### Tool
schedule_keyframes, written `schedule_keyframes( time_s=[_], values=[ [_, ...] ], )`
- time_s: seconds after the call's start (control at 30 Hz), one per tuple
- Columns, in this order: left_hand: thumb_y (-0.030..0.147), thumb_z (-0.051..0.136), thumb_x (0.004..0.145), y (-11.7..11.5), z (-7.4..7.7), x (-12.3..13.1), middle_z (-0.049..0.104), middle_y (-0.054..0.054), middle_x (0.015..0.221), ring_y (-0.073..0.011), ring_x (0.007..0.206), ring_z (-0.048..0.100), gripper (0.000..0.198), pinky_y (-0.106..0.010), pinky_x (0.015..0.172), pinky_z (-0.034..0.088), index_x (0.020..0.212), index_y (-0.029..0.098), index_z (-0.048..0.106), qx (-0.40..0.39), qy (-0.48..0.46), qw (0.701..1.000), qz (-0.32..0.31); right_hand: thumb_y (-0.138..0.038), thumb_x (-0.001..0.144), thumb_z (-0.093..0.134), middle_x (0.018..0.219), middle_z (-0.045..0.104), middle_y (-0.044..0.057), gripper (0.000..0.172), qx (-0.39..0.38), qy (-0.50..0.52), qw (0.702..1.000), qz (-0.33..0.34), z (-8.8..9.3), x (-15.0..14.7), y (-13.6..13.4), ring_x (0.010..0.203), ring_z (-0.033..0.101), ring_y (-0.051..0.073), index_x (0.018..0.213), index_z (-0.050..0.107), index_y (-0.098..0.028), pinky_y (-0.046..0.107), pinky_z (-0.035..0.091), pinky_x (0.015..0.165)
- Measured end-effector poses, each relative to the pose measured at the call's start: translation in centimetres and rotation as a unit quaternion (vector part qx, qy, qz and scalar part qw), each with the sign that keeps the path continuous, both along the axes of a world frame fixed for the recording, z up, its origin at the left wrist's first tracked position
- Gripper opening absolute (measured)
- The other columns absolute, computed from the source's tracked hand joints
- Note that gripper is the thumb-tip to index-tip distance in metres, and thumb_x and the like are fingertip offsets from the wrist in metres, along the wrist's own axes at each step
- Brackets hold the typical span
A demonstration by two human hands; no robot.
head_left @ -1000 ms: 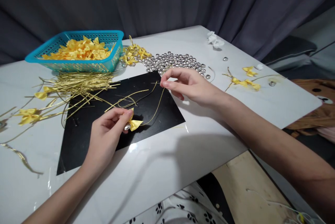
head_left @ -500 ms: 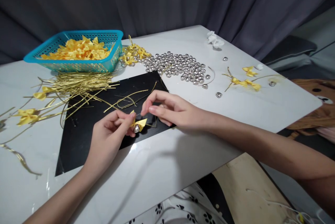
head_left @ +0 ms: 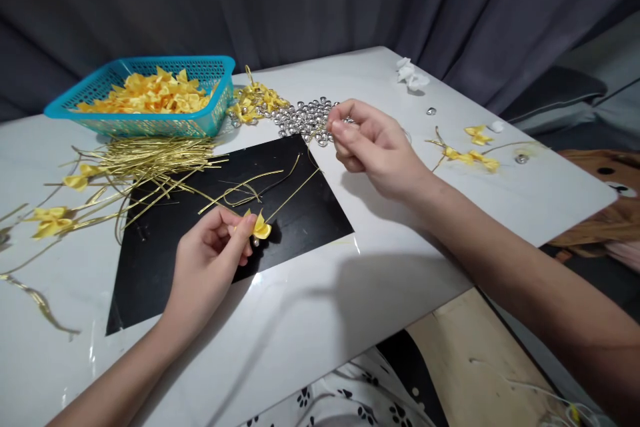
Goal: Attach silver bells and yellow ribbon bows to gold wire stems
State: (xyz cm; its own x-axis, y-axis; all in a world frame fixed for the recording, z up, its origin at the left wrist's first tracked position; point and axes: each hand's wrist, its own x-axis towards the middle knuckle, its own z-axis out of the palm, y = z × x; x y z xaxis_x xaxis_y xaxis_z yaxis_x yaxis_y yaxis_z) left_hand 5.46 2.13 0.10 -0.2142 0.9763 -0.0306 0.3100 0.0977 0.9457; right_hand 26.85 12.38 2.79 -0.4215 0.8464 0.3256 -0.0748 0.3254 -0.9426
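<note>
My left hand (head_left: 210,260) pinches a small yellow ribbon bow (head_left: 260,226) with a little silver bell under it, above the black mat (head_left: 170,260). A gold cord (head_left: 295,192) runs taut from the bow up and right to my right hand (head_left: 373,147). That hand is closed in a pinch on the cord's far end, above the edge of the pile of silver bells (head_left: 305,117).
A blue basket (head_left: 210,117) of yellow bows stands at the back left, with a heap of gold cords (head_left: 150,157) in front of it. Finished bows (head_left: 470,157) and loose bells lie at the right on the white table (head_left: 450,207). The table's edge runs near my lap.
My right hand has moved from beside the bow up and right to the bell pile, drawing the gold cord tight. My left hand has stayed put with the bow.
</note>
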Motion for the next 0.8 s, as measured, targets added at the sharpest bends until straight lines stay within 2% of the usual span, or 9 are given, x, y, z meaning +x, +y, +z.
schedule_keyframes(
  time_s=[0.07, 0.17, 0.27, 0.43, 0.53, 0.6, 0.67, 0.73, 0.8],
  values=[
    [0.035, 0.067, 0.076, 0.0, 0.2, 0.0, 0.052, 0.006, 0.046, -0.0076, 0.041, 0.046, 0.024, -0.017, 0.041, 0.039, 0.063, 0.021, 0.053, 0.017, 0.015, 1.000, 0.006, -0.036, 0.093, 0.047, 0.058, 0.030, -0.007, 0.016, 0.081, -0.078, 0.993, -0.026, -0.4, 0.2, 0.2, 0.049, 0.026, 0.007, 0.088, 0.046, -0.020, 0.021, 0.022, 0.046],
    [0.033, 0.066, 0.078, 0.1, 0.4, -0.2, 0.051, 0.006, 0.046, -0.0077, 0.041, 0.044, 0.023, -0.018, 0.041, 0.037, 0.062, 0.021, 0.053, 0.028, 0.026, 0.999, 0.017, -0.024, 0.094, 0.043, 0.056, 0.034, -0.006, 0.008, 0.197, -0.205, 0.957, -0.052, -0.9, 0.5, 0.6, 0.050, 0.030, 0.008, 0.088, 0.047, -0.020, 0.024, 0.026, 0.052],
    [0.030, 0.066, 0.078, 0.3, 0.5, -0.3, 0.051, 0.006, 0.046, -0.0071, 0.042, 0.043, 0.022, -0.017, 0.042, 0.037, 0.063, 0.020, 0.053, 0.014, 0.008, 1.000, 0.017, -0.019, 0.092, 0.042, 0.058, 0.040, -0.005, 0.007, 0.250, -0.267, 0.928, -0.067, -0.9, 0.9, 0.9, 0.051, 0.034, 0.009, 0.089, 0.048, -0.019, 0.026, 0.029, 0.056],
    [0.033, 0.066, 0.077, 0.3, 0.4, -0.2, 0.051, 0.006, 0.046, -0.0071, 0.041, 0.043, 0.024, -0.017, 0.041, 0.037, 0.064, 0.019, 0.052, 0.007, -0.015, 1.000, 0.015, -0.021, 0.092, 0.042, 0.062, 0.044, -0.004, 0.009, 0.263, -0.293, 0.915, -0.085, -0.5, 1.4, 1.2, 0.053, 0.038, 0.009, 0.092, 0.050, -0.018, 0.027, 0.030, 0.058],
    [0.034, 0.067, 0.076, 0.4, 0.2, -0.4, 0.049, 0.006, 0.047, -0.0084, 0.044, 0.043, 0.023, -0.018, 0.043, 0.038, 0.064, 0.020, 0.054, 0.009, -0.016, 1.000, -0.007, -0.024, 0.093, 0.042, 0.059, 0.042, -0.004, 0.010, 0.240, -0.284, 0.923, -0.096, -0.3, 1.5, 1.1, 0.052, 0.037, 0.010, 0.093, 0.050, -0.019, 0.027, 0.030, 0.058],
    [0.033, 0.067, 0.076, 0.5, 0.1, -0.5, 0.052, 0.004, 0.056, -0.0095, 0.053, 0.047, 0.021, -0.017, 0.051, 0.042, 0.065, 0.020, 0.056, 0.026, -0.041, 0.998, -0.040, -0.028, 0.093, 0.042, 0.057, 0.039, -0.005, 0.011, 0.214, -0.265, 0.934, -0.105, -0.4, 1.4, 1.1, 0.051, 0.034, 0.010, 0.092, 0.050, -0.020, 0.027, 0.030, 0.057],
    [0.032, 0.066, 0.078, 0.6, 0.2, -0.4, 0.061, 0.001, 0.077, -0.0112, 0.072, 0.055, 0.018, -0.017, 0.064, 0.046, 0.067, 0.021, 0.057, 0.025, -0.126, 0.990, -0.064, -0.029, 0.094, 0.042, 0.055, 0.035, -0.005, 0.012, 0.195, -0.242, 0.945, -0.100, -0.5, 1.2, 1.0, 0.050, 0.032, 0.011, 0.091, 0.049, -0.021, 0.027, 0.029, 0.056],
    [0.031, 0.064, 0.077, 0.7, 0.5, -0.2, 0.065, -0.001, 0.091, -0.0144, 0.086, 0.060, 0.015, -0.020, 0.074, 0.049, 0.069, 0.021, 0.058, -0.031, -0.251, 0.966, -0.050, -0.028, 0.094, 0.041, 0.055, 0.033, -0.006, 0.011, 0.183, -0.222, 0.955, -0.079, -0.8, 0.8, 0.9, 0.050, 0.030, 0.010, 0.090, 0.047, -0.020, 0.026, 0.027, 0.055],
    [0.027, 0.062, 0.075, 0.7, 0.9, 0.0, 0.066, -0.002, 0.083, -0.0155, 0.079, 0.063, 0.010, -0.023, 0.070, 0.052, 0.069, 0.021, 0.059, -0.109, -0.353, 0.929, -0.006, -0.025, 0.094, 0.041, 0.054, 0.031, -0.007, 0.010, 0.175, -0.213, 0.959, -0.056, -1.2, 0.4, 0.6, 0.049, 0.029, 0.010, 0.089, 0.047, -0.020, 0.026, 0.025, 0.054]
  ],
)
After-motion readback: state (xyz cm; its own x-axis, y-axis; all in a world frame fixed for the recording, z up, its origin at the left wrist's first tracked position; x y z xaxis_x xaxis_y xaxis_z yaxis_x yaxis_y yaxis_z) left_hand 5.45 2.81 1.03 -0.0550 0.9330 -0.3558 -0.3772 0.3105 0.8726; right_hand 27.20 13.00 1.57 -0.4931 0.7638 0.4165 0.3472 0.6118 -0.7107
